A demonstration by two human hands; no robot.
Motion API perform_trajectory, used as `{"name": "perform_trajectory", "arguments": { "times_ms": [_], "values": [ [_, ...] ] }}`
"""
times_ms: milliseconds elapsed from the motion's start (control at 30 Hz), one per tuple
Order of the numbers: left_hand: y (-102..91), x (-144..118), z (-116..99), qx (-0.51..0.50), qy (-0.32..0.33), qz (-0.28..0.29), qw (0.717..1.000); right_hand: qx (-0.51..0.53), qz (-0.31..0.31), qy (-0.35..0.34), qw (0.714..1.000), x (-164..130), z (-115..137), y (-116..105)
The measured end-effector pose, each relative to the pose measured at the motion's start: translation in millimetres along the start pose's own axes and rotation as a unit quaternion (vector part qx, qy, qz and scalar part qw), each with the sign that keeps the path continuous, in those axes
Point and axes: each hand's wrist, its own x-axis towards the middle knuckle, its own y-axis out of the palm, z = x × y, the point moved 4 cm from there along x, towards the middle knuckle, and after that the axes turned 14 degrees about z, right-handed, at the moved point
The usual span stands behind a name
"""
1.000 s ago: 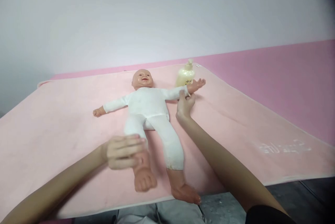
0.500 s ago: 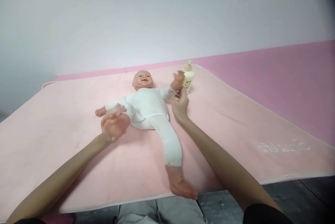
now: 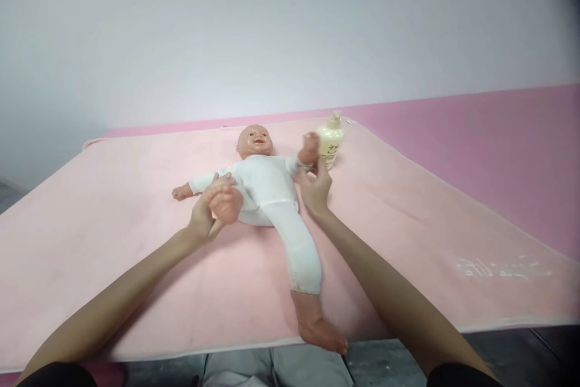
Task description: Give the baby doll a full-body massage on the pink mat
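A baby doll (image 3: 265, 185) in a white suit lies face up on a pink blanket (image 3: 408, 206) spread over the counter. The left hand (image 3: 206, 209) is curled around the doll's raised foot, folding that leg toward its body. The right hand (image 3: 313, 185) pinches the doll's lifted forearm, just beside a cream pump bottle (image 3: 330, 140).

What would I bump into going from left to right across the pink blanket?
doll's outstretched hand → left hand holding the doll's foot → doll's head → right hand → lotion bottle
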Motion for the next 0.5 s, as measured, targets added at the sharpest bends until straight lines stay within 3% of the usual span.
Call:
{"name": "perform_trajectory", "arguments": {
  "times_ms": [100, 167, 300, 400, 500],
  "values": [
    [-7.7, 6, 5, 0.078, 0.011, -0.010, 0.997, -0.095, 0.151, -0.060, 0.982, 1, 9, 15],
    [-9.7, 6, 6, 0.105, -0.002, -0.009, 0.994, -0.092, 0.168, -0.052, 0.980, 2, 8, 16],
    [-12.4, -2, -10, 0.133, 0.075, -0.013, 0.988, 0.072, 0.063, 0.048, 0.994, 5, -9, 4],
    [-6.8, -12, -36, 0.159, 0.162, -0.019, 0.974, 0.188, -0.021, 0.147, 0.971, 2, -28, -8],
    [10.8, -25, -70, 0.187, 0.248, -0.002, 0.950, 0.270, -0.044, 0.225, 0.935, -4, -39, -17]
  ]
}}
